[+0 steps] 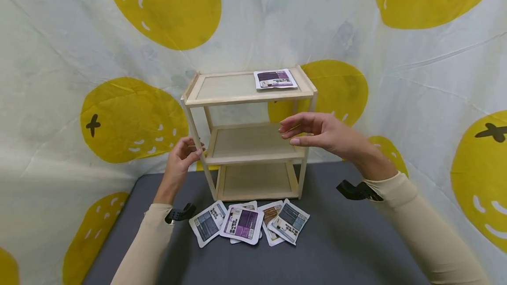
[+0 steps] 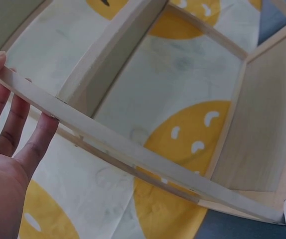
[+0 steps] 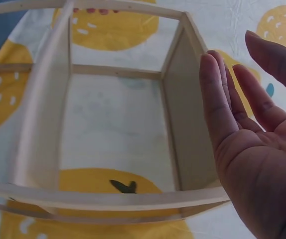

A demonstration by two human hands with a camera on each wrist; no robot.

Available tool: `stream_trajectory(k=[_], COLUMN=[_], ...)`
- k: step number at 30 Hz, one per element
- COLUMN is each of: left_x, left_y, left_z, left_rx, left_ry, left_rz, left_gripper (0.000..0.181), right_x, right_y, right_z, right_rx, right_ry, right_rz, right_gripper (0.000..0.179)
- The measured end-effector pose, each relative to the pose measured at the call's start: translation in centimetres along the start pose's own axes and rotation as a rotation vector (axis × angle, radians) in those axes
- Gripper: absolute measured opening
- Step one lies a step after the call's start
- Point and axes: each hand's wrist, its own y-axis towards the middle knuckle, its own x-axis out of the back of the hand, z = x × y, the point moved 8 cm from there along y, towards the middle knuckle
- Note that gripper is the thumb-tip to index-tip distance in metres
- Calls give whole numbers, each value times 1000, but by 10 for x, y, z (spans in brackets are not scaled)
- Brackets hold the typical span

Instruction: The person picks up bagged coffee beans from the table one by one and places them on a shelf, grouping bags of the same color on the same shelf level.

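A small three-tier wooden shelf (image 1: 249, 99) stands on a dark grey surface. My left hand (image 1: 179, 162) grips its left front post (image 2: 123, 139), thumb on one side and fingers on the other, about level with the middle tier. My right hand (image 1: 321, 133) hovers before the right side of the shelf, fingers loosely extended and holding nothing; in the right wrist view the palm (image 3: 257, 164) is bare. One purple-and-white flat packet (image 1: 276, 79) lies on the top tier toward the right. Several more packets, among them a purple one (image 1: 242, 225), lie overlapping before the shelf.
Among the packets on the grey surface (image 1: 332, 250) are a blue-grey one (image 1: 207, 223) at left, a brown one (image 1: 270, 215) and another blue-grey one (image 1: 291, 221) at right. A pale cloth (image 1: 245, 21) with yellow fruit prints hangs close behind the shelf.
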Motion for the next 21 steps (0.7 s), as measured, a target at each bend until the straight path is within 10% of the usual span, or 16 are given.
stream_trajectory(k=[21], left_x=[-1], left_y=[-1], left_z=[-2], left_rx=[-11], left_ry=[-23], left_rz=[-6], left_gripper=[39], right_x=[-60], right_y=[-15], right_z=[-81], right_rx=[-36], right_ry=[160], right_rz=[92], right_gripper=[42])
